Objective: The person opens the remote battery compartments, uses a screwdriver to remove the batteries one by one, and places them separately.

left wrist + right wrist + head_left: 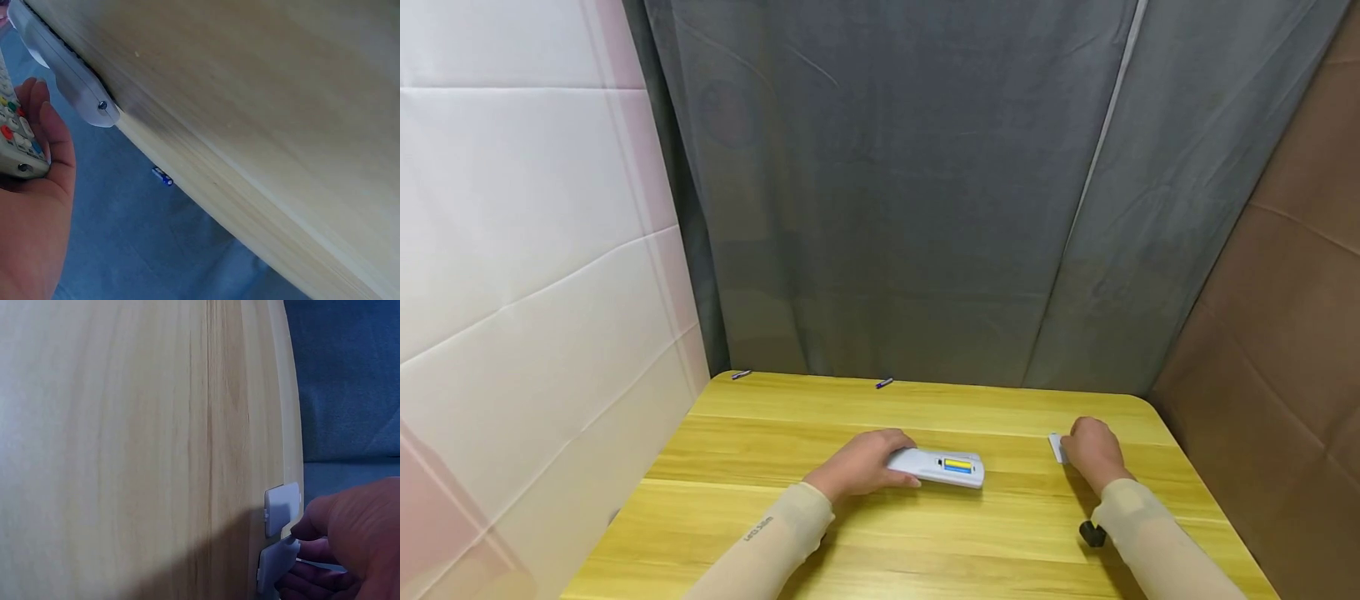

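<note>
Yellow wooden table (850, 533), two small batteries (884, 383) at its far edge – well apart, grey curtain (925, 192) behind, white padded wall (512, 250) alongside.

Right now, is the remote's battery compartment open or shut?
Open: the remote shows yellow-and-blue batteries, and the right hand touches the cover.

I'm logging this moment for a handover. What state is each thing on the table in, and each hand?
Remote control: lying flat, battery bay open, batteries showing inside.
Battery cover: off the remote, lying on the table.
Left hand: gripping the remote's end.
Right hand: fingers curled, pinching the cover's edge.
Loose battery: lying at the table's far edge, untouched.
Second loose battery: lying at the far left corner.
</note>
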